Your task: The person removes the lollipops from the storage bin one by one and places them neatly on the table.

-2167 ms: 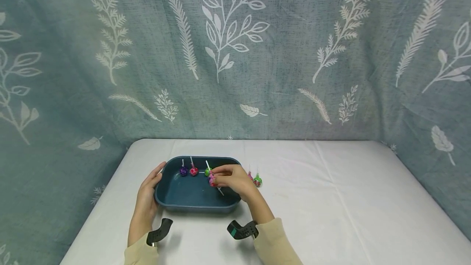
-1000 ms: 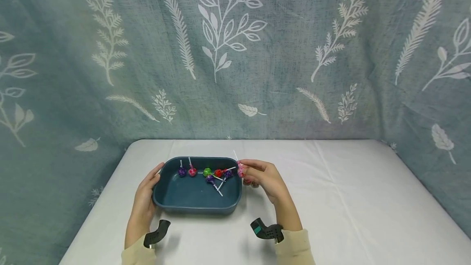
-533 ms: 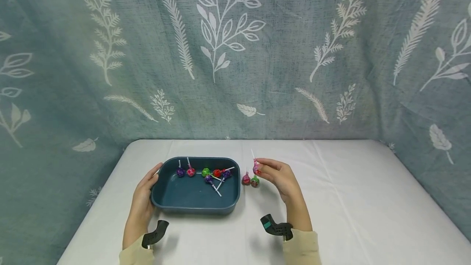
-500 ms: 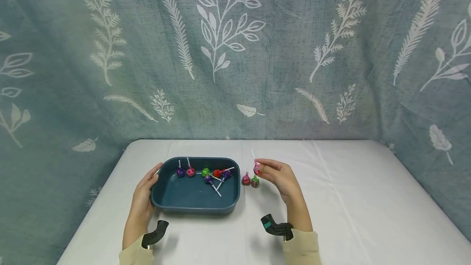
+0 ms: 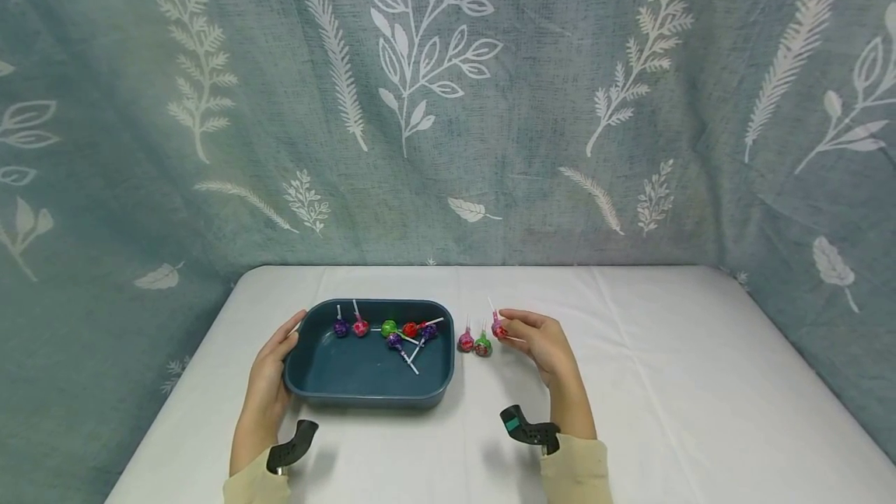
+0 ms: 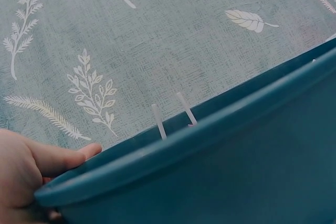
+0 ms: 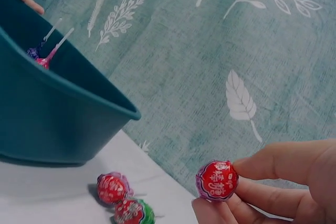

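My left hand (image 5: 269, 379) grips the left end of a dark teal tray (image 5: 371, 395); in the left wrist view its thumb (image 6: 60, 160) lies over the rim. Right of the tray, my right hand (image 5: 542, 344) pinches a pink and red lollipop (image 7: 217, 181) by its wrapped head, its white stick pointing up in the head view. Beside it on the cloth stand a pink lollipop (image 5: 466, 341) and a green one (image 5: 483, 345), sticks upward. Inside the tray are purple (image 5: 341, 328), pink (image 5: 360, 327), green (image 5: 389, 328) and red (image 5: 410, 330) lollipops, some lying with crossed sticks.
A white cloth (image 5: 672, 395) covers the table, which ends at a patterned teal curtain (image 5: 532, 201) behind. Each wrist wears a black camera mount, such as the right one (image 5: 530, 430).
My right hand has moved out of the tray to the right, carrying a pink lollipop, and has lowered it toward the cloth beside two others. My left hand keeps its hold on the tray.
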`<state>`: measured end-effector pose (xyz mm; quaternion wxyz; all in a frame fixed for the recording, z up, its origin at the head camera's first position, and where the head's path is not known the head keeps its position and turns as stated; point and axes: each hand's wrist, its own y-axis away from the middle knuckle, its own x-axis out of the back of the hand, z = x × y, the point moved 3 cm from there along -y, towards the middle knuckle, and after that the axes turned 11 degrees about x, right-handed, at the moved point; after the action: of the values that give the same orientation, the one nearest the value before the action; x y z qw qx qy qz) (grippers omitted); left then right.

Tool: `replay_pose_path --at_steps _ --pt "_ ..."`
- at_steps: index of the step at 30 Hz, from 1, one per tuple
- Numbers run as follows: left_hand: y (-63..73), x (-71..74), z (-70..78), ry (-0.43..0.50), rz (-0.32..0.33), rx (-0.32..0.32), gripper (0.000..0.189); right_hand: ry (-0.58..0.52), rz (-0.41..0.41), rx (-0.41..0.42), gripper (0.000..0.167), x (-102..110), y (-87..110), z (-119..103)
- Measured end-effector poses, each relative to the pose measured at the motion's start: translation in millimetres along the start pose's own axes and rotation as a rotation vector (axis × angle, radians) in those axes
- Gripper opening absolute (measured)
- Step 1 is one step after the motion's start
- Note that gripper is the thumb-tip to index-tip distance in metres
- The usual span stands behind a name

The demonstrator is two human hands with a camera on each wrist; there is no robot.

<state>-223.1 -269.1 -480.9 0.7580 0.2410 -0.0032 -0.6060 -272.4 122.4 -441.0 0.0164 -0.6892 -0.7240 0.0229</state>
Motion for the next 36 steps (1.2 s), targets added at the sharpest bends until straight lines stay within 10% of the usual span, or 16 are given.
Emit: replay_pose_path --at_steps 36 --pt "-2.8 2.8 -2.7 -0.060 0.023 -0.005 0.043 0.123 0.079 -0.065 0.027 -3.3 -3.4 33.6"
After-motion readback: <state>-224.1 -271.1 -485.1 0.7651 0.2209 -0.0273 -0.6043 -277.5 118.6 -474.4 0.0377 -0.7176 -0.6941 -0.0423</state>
